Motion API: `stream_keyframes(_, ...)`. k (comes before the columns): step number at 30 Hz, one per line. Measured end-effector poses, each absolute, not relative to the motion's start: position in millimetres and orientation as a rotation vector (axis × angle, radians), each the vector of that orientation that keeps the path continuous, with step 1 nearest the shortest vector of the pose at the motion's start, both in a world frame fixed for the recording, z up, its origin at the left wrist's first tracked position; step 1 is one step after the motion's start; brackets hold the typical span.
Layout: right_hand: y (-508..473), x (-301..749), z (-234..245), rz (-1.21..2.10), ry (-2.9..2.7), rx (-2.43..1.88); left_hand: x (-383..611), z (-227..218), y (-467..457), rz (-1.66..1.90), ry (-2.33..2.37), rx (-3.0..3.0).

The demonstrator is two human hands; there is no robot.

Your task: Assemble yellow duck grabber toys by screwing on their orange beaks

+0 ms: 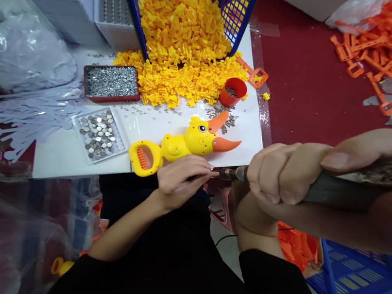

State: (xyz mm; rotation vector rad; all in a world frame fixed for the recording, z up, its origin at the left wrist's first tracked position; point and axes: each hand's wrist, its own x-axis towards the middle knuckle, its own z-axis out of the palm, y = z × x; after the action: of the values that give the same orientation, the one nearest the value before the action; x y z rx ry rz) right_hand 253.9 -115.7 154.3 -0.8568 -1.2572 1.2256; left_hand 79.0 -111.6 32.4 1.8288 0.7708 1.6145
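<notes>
Across the white table (53,165), stock crowds the far and left sides. A blue basket (244,24) with lattice walls lies tipped, spilling small glossy yellow plastic clips (180,27) toward the near side. To the left, a shallow red tray (110,99) holds bright metal pieces; nearer, a square white tray holds flat round discs (100,128), some shiny, some dull. Smooth white long-handled strips (31,115) lie fanned beneath a crinkled clear bag (24,38), and white moulded trays (69,10) stand stacked on the far left. A tapered red cup (231,98) and loose dark screws (227,120) sit just beyond the toy's beak.

The yellow bird toy (181,145), hard plastic with a looped handle and open orange beak, lies on the table near its front edge. The left hand (182,177) overlaps it in view, fingers drawn narrow at the driver's tip; whether they grip anything cannot be told. The right hand (284,170) is wrapped around the driver's dark grey handle (336,192)
</notes>
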Motion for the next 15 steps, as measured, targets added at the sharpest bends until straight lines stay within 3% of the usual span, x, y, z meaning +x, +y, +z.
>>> stream_keyframes(4, -110.8, 245.2, 147.3, 1.094, -1.213, -0.912, 75.3, 27.9, -99.4, 1.562, 0.887, 2.072)
stream_keyframes(10, -63.0, 217.6, 127.3, 0.749, -1.012, -0.809, 70.1, 5.6, -78.3, 1.009, 1.429, 2.511)
stream_keyframes(15, -22.1, 207.5, 104.5, 0.653, -1.046, -0.845, 73.3, -1.4, -76.5, 1.024, 1.505, 2.612)
